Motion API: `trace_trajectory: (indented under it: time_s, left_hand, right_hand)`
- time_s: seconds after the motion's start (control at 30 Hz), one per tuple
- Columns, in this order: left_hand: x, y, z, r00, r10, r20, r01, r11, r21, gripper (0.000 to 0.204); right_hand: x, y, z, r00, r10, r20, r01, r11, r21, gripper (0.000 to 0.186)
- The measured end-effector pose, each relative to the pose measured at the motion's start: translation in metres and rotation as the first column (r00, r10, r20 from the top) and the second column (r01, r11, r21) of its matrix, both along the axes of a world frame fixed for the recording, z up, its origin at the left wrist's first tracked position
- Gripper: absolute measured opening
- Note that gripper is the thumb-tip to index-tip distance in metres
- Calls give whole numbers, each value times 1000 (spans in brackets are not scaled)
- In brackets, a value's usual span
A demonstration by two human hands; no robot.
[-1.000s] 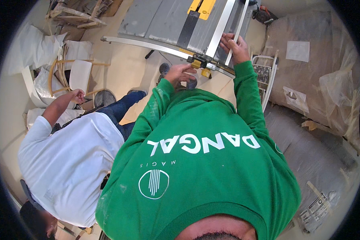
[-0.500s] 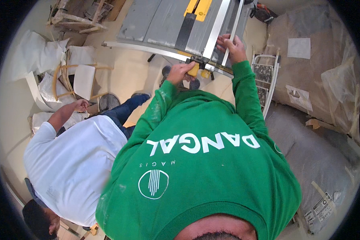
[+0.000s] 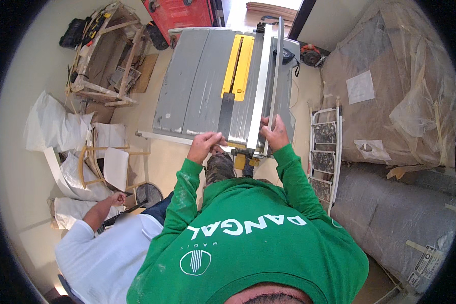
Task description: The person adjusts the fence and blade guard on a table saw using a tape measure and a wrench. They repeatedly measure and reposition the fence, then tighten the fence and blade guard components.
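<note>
A table saw with a grey top (image 3: pixel 180 88) stands in front of me. Its yellow throat plate (image 3: pixel 244 53) is set into the middle, and a silver rip fence (image 3: pixel 260 86) runs to the right of that. Just right of the fence lies a long thin metal strip (image 3: pixel 276 71). My right hand (image 3: pixel 275 134) is closed around the strip's near end. At the saw's front rail, my left hand (image 3: pixel 207 144) has its fingers curled together; what they hold, if anything, is hidden. The fence's yellow-and-black clamp (image 3: pixel 240 161) is right of my left hand.
A dark rounded object (image 3: pixel 283 55) sits at the saw top's far right. A white step ladder (image 3: pixel 325 152) and plastic-wrapped bundles (image 3: pixel 370 121) stand right. On the left are a wooden frame (image 3: pixel 106 61), a chair (image 3: pixel 115 167) and a person in a white shirt (image 3: pixel 106 248).
My left hand has left the yellow fence clamp and moved left along the front rail. The right hand stays at the strip's near end. The view now takes in the whole saw top.
</note>
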State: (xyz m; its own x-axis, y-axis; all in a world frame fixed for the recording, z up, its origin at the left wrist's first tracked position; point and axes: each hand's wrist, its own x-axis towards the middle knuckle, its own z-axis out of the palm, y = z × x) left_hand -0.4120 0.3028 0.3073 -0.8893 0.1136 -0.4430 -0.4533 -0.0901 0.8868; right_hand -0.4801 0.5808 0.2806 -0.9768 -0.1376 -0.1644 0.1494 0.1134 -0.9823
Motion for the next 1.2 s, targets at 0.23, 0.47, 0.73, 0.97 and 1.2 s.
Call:
trace_trajectory:
  time_s: [0.23, 0.47, 0.73, 0.97, 1.2]
  left_hand:
    - [-160, -16, 26, 979, -181, -98, 168, 977, -132, 26]
    - [-407, -22, 21, 900, -277, -337, 175, 937, -302, 24]
    - [-645, 48, -60, 699, -646, -307, 208, 594, -777, 39]
    - [-680, 87, -115, 654, -751, 90, 659, 508, -554, 48]
    - [-693, 96, -100, 560, -818, 131, 757, 442, -481, 47]
  right_hand:
    - [7, -12, 29, 992, -114, 55, 118, 990, -74, 26]
    - [8, -21, 62, 966, -109, 235, 137, 985, -106, 28]
    - [0, -39, 81, 954, -189, 233, 145, 970, 194, 25]
    - [-14, -58, 106, 919, -331, 213, 151, 797, 585, 44]
    - [-12, -66, 83, 757, -555, 346, 419, 818, 395, 43]
